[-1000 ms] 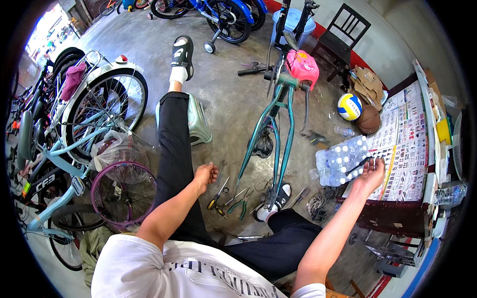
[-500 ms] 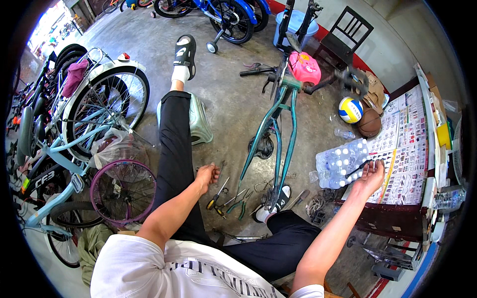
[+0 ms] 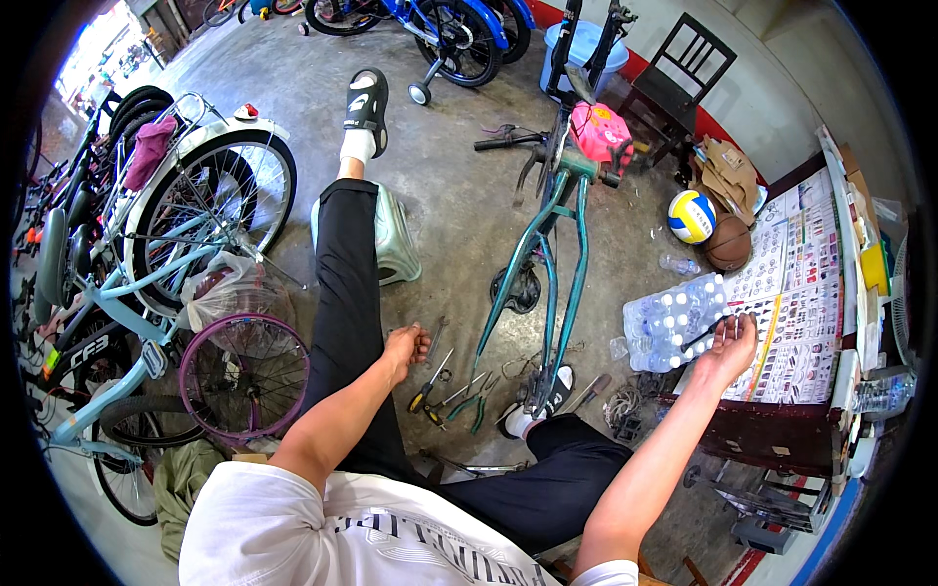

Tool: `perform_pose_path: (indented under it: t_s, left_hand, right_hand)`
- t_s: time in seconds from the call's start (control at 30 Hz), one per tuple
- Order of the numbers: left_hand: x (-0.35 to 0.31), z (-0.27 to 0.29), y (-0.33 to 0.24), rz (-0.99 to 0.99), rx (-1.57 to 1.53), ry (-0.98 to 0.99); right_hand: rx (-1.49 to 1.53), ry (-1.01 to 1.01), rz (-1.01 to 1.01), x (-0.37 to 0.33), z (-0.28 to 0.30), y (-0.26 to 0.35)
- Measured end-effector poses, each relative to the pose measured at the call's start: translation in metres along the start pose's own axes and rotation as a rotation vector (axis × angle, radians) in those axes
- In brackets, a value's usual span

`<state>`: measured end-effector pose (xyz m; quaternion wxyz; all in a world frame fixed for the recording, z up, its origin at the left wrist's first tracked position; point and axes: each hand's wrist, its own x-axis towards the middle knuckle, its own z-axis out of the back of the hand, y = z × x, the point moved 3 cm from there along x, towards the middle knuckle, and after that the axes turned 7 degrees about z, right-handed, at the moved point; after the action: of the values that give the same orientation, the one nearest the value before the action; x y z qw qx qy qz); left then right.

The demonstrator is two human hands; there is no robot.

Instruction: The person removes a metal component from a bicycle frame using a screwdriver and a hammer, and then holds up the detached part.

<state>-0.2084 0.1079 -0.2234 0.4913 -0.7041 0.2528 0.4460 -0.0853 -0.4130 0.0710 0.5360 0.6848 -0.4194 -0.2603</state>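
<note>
While the left hand (image 3: 405, 350) hangs beside the trouser leg (image 3: 347, 264) in the head view, its fingers are loosely curled; whether they grasp anything cannot be told. The right hand (image 3: 731, 344) is at the bottle pack (image 3: 650, 327), palm up, fingers half bent. A slim black item (image 3: 702, 337) extends from these fingers over the pack; its grasp cannot be confirmed. The green bike frame (image 3: 583, 244) is located between the hands. Screwdrivers (image 3: 420, 396) and pliers (image 3: 479, 405) lie on the floor (image 3: 449, 225) near the left hand.
</note>
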Motion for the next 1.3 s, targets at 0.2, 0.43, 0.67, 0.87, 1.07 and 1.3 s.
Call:
perform_pose_path:
  t_s: [0.2,0.43,0.67,0.87,1.07,1.3]
  left_hand:
    - [0.000,-0.007,-0.006,-0.001,-0.009,-0.003]
    - [0.007,-0.019,-0.018,-0.027,0.035,0.045]
    - [0.005,-0.022,-0.016,-0.010,0.036,0.057]
    - [0.009,-0.014,-0.007,0.007,0.039,0.045]
    - [-0.003,-0.018,-0.010,0.022,0.088,-0.013]
    - [0.005,-0.052,-0.110,-0.272,0.175,0.178]
  right_hand:
    - [0.005,0.003,-0.002,-0.001,-0.001,0.001]
    - [0.003,-0.002,0.000,-0.001,0.000,0.001]
    - [0.005,-0.003,-0.008,0.002,0.002,0.000]
    - [-0.010,-0.014,0.001,0.002,0.001,0.001]
    - [-0.017,-0.035,-0.008,0.004,0.004,0.001]
    - [-0.002,0.001,-0.017,0.007,0.003,-0.001]
